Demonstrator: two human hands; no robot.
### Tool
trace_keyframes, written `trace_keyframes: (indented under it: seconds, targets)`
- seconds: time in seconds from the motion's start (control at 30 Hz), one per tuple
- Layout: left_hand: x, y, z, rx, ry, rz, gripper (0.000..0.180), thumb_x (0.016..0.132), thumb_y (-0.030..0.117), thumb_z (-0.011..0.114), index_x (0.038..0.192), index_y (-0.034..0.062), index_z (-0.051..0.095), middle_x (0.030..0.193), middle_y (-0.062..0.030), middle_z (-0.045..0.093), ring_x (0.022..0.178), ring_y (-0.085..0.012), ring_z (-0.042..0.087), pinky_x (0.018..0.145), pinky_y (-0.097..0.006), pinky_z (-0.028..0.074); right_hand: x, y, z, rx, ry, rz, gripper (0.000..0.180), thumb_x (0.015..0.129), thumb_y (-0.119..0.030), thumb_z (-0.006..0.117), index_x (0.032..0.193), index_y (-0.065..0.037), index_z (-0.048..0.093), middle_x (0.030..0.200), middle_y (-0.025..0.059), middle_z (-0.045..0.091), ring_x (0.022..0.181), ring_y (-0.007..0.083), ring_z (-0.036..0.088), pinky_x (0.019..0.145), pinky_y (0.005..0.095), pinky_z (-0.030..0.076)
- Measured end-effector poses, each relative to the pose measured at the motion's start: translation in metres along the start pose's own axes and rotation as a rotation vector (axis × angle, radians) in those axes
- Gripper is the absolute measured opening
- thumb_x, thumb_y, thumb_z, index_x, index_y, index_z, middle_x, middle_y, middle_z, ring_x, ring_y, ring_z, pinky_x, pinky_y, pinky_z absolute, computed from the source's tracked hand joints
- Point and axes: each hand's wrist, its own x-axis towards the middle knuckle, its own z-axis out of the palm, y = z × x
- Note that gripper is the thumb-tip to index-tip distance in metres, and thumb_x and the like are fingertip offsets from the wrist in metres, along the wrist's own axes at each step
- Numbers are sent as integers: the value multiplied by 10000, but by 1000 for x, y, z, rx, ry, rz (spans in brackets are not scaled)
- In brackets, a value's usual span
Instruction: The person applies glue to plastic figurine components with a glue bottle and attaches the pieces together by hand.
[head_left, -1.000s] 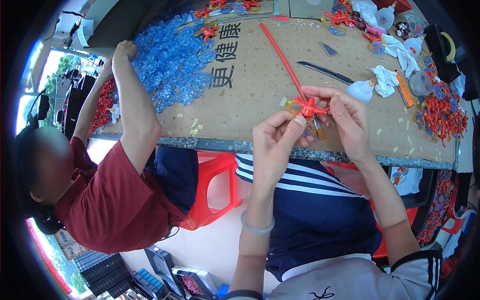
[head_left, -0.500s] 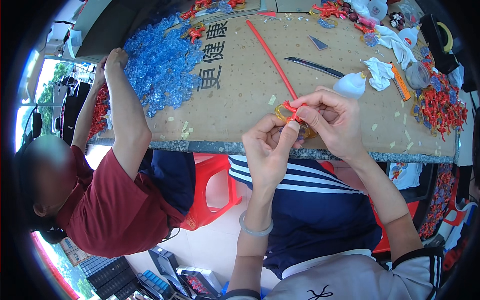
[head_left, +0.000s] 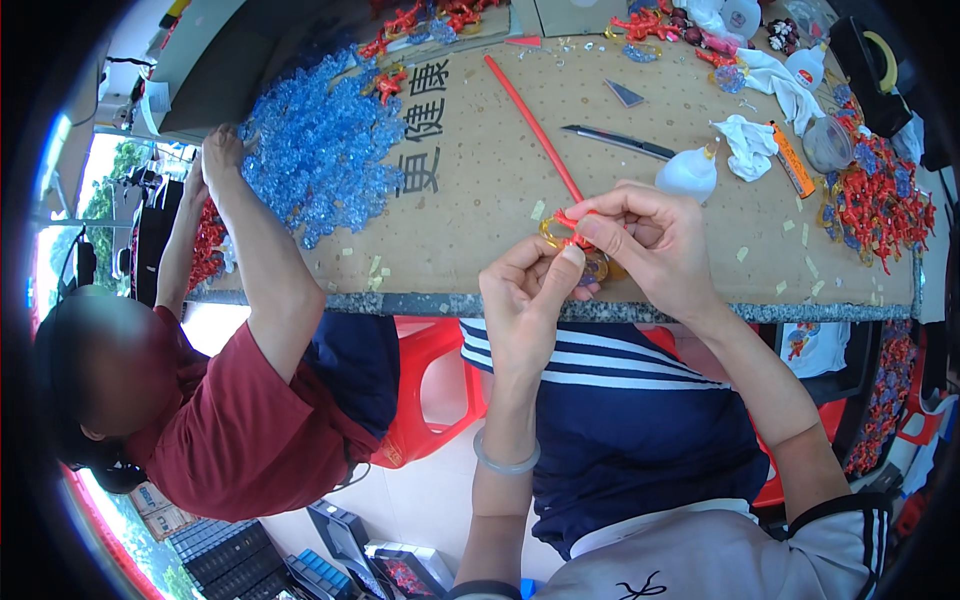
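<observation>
Between my two hands, over the table's near edge, is a small red figure (head_left: pixel 572 236) with clear yellow and bluish parts. My left hand (head_left: pixel 533 290) pinches it from below with thumb and fingers. At its upper right side, my right hand (head_left: pixel 645 240) grips it between thumb and forefinger. Fingertips cover much of its shape. Just beyond it a long thin red rod (head_left: pixel 535 128) lies on the table. A slim black-handled blade (head_left: pixel 620 141) and a white squeeze bottle (head_left: pixel 688 174) lie beyond my right hand.
A big heap of clear blue pieces (head_left: pixel 325 150) covers the table's left side, beside a co-worker in a dark red shirt (head_left: pixel 245 425). Red and blue figures (head_left: pixel 875 205) pile up at the right. A white cloth (head_left: pixel 747 146) and an orange box (head_left: pixel 792 160) lie near them.
Both my hands keep their hold on the red figure and have shifted only slightly. The view has moved a little. The co-worker's arms remain by the blue heap.
</observation>
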Motion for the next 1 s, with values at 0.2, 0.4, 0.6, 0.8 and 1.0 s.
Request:
trace_keyframes:
  seconds: [0.2,0.4,0.6,0.8,1.0]
  targets:
    - [0,0,2,-73,10,-21,260,912,32,550,1141,-50,458,863,-160,651,644,-148,627,582,-235,513,-2,-7,-7,-113,-91,-122,349,990,-217,479,1075,83,636,923,76,577,719,77,576,602,208,463]
    - [-1,6,6,-88,-46,87,498,934,64,474,1397,28,293,885,-173,653,607,-175,599,522,-234,476,-2,-4,-5,-183,-152,-226,406,1011,-257,415,1225,50,574,1039,91,505,701,84,552,596,212,439]
    - [2,1,-6,-229,-78,58,474,966,89,440,1417,18,316,950,-216,641,670,-194,626,552,-252,514,-1,-6,-5,-238,-117,-144,340,944,-129,529,1251,12,570,1093,111,505,795,120,576,673,227,458]
    - [-5,9,1,-385,-72,2,475,944,36,361,1414,2,305,1059,-208,611,748,-227,646,539,-249,505,0,-9,-4,-352,-141,-270,531,743,-80,743,1249,-37,590,1148,115,508,916,185,593,809,286,469]
    - [-7,5,-1,-290,-21,-24,466,950,53,346,1406,-30,292,1171,-219,573,905,-272,669,530,-270,539,-3,-7,1,-356,-184,-280,649,653,-186,839,1230,-19,596,1152,102,503,958,189,564,825,296,454]
